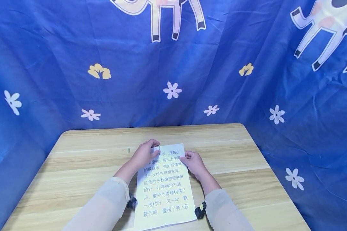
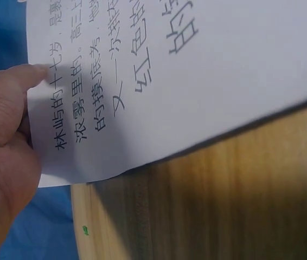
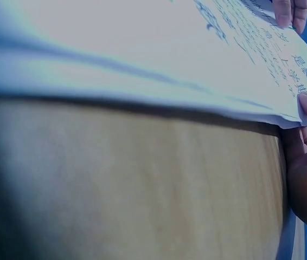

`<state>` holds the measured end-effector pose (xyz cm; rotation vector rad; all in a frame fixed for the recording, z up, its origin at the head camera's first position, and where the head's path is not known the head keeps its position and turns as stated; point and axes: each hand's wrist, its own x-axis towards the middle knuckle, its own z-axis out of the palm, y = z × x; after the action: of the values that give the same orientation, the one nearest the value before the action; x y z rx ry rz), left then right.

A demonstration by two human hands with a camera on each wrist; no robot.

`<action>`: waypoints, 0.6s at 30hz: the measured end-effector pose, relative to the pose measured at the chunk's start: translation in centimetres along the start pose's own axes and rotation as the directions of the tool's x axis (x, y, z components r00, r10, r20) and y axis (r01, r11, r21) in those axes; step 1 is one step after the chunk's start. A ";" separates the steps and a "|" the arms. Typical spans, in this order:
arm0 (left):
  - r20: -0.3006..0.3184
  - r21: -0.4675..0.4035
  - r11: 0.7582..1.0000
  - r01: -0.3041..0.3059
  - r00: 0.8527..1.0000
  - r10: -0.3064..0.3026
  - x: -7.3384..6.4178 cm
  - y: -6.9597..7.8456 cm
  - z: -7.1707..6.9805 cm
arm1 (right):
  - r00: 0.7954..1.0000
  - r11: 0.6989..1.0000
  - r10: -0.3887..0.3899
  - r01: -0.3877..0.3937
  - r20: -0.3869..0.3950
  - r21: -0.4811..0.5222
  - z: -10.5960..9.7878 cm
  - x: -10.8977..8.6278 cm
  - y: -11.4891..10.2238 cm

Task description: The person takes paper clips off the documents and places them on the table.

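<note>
Printed sheets of paper (image 1: 166, 186), covered in large Chinese characters, are held over the table, their layered edges showing at the bottom. At the top left, my left hand (image 1: 143, 155) pinches the sheets, thumb in front and fingers behind the top edge. A thin greenish loop, apparently a paper clip (image 1: 158, 148), shows at that edge by the fingertips. Along the upper right edge my right hand (image 1: 194, 163) grips the paper (image 3: 240, 70), its thumb on the printed face and its other fingers underneath.
Another green paper clip (image 1: 129, 150) lies on the wooden table (image 1: 234, 179), left of my left hand. Blue curtains (image 1: 133, 80) with flower and cow prints hang behind the table and at its sides.
</note>
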<state>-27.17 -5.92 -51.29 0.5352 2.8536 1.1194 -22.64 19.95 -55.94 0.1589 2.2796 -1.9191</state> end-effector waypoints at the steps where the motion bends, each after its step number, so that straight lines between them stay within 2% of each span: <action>1: 0.002 -0.002 1.000 0.003 1.000 -0.003 0.0 0.0 0.0 | 1.000 1.000 0.000 0.000 0.000 -0.001 0.0 0.0 0.0; 6: 0.005 -0.007 1.000 0.018 1.000 -0.018 -0.2 -0.2 0.0 | 1.000 1.000 -0.006 0.006 0.006 0.001 0.1 0.0 -0.1; 18: -0.004 0.007 1.000 0.003 1.000 -0.003 -0.2 -0.1 -0.5 | 1.000 1.000 -0.006 0.006 0.007 -0.002 0.1 0.1 0.0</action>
<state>-27.10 -6.31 -50.98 0.5301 2.8612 1.1120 -22.78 19.89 -56.02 0.1454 2.2803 -1.9172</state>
